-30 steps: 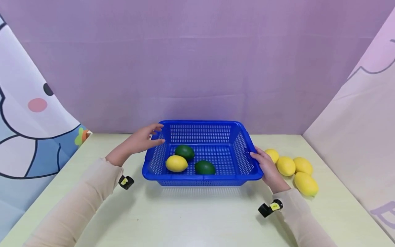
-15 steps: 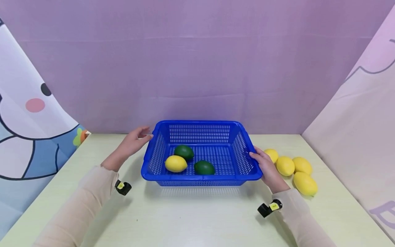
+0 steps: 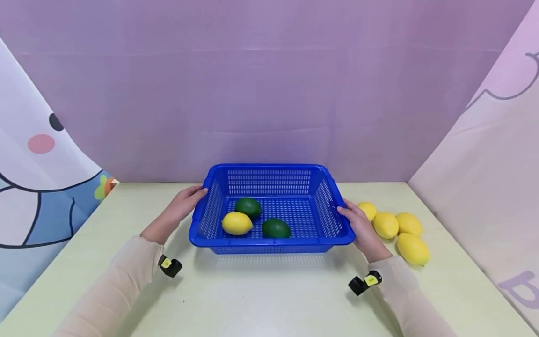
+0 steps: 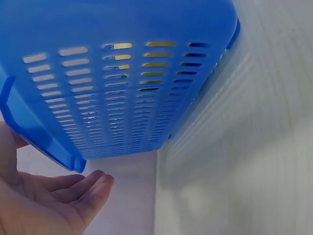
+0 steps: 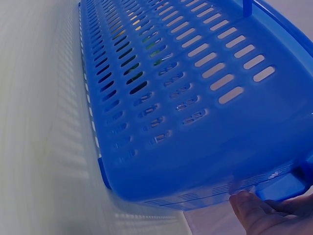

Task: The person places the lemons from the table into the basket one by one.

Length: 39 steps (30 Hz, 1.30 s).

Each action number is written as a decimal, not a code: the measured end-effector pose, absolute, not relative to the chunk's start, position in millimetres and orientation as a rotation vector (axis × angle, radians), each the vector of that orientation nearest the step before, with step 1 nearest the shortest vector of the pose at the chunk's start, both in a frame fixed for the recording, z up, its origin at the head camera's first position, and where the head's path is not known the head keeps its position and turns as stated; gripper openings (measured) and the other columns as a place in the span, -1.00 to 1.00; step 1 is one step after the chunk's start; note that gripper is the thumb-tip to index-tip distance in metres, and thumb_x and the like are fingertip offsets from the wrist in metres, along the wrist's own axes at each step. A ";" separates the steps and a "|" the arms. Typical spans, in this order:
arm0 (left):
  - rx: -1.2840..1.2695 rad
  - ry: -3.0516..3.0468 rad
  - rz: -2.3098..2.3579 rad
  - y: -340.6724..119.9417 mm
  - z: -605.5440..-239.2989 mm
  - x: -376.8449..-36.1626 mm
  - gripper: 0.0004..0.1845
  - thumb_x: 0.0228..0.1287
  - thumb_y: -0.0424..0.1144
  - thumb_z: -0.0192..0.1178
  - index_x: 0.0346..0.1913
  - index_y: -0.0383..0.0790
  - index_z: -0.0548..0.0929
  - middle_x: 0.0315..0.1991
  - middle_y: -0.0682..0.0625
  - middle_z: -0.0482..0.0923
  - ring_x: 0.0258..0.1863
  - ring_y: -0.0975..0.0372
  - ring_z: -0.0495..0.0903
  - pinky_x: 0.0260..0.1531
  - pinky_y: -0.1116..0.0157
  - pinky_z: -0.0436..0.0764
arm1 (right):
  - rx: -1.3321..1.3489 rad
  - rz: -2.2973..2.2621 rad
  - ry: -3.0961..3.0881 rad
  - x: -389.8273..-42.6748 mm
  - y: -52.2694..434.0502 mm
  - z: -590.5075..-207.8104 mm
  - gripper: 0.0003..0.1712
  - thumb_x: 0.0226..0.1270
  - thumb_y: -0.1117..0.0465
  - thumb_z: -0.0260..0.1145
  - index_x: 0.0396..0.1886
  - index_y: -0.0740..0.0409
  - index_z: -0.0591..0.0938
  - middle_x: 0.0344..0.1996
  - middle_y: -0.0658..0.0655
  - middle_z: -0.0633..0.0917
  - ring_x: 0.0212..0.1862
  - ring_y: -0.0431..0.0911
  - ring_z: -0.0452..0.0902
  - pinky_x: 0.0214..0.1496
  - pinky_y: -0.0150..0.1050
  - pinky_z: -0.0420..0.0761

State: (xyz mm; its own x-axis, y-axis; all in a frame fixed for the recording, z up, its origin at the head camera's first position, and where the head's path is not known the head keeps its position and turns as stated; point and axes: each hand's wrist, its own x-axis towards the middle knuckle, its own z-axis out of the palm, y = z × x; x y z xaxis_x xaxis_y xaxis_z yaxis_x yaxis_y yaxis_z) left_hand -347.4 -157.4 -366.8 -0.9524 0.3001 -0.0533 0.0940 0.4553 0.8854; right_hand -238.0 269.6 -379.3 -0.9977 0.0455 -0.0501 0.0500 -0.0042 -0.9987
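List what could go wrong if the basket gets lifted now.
1. One lemon and two green fruits lie loose in the blue basket; a tilt could roll them.
2. The left hand seems loose at the rim, so that side might slip.
3. The right hand is close to four lemons outside; it may knock them.

A purple cloth backdrop [image 3: 261,93], lightly creased across, rises behind the far edge of a pale, greenish-cream bench [image 3: 269,299], whose smooth top catches a soft, whitish glare toward the near middle. On the left slants a printed panel [image 3: 17,220] bearing a white cartoon figure with a pink cheek [image 3: 41,143], blue clothing and an orange carrot [image 3: 108,186]; on the right, a pale pinkish panel [image 3: 476,187] carries grey curving outlines and a purple shape [image 3: 522,286] low down. Even light leaves soft-edged shadows on the bench.
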 end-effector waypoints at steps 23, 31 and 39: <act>0.218 2.129 1.727 -147.5 -377.3 -349.5 -0.27 0.46 0.11 -0.23 0.42 -0.41 0.06 0.02 -0.22 0.52 -0.27 0.28 0.63 -0.19 0.36 0.62 | 0.040 -2.330 2.075 -237.4 278.6 -376.8 -0.34 0.52 0.11 -0.13 0.45 0.35 -0.04 -0.27 -0.10 0.61 -0.27 -0.26 0.59 -0.18 -0.37 0.63; 0.223 2.047 1.793 -146.9 -379.0 -347.5 -0.27 0.45 0.11 -0.22 0.42 -0.41 0.04 -0.11 -0.08 0.55 -0.28 0.26 0.63 -0.23 0.33 0.63 | 0.072 -2.260 2.169 -242.8 283.5 -379.8 -0.29 0.54 -0.08 -0.29 0.42 0.39 0.02 -0.14 -0.06 0.55 -0.18 -0.30 0.50 -0.10 -0.43 0.56; 0.187 2.011 1.817 -151.7 -382.9 -345.2 -0.25 0.44 0.13 -0.20 0.44 -0.36 0.01 0.02 -0.15 0.48 -0.22 0.26 0.61 -0.18 0.32 0.62 | 0.064 -2.183 2.291 -246.3 284.5 -371.2 -0.28 0.55 -0.05 -0.44 0.44 0.41 -0.12 0.40 0.41 0.08 0.23 -0.12 0.29 0.41 -0.20 0.16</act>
State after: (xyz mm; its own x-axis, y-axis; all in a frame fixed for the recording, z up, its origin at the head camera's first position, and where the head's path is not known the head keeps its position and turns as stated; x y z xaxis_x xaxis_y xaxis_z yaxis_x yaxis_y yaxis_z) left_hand -345.2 -151.7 -382.9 -0.9018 0.3732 -0.2178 -0.1789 0.1363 0.9744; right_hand -246.3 284.5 -371.2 -0.9989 0.0455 -0.0108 0.0129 0.0479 -0.9988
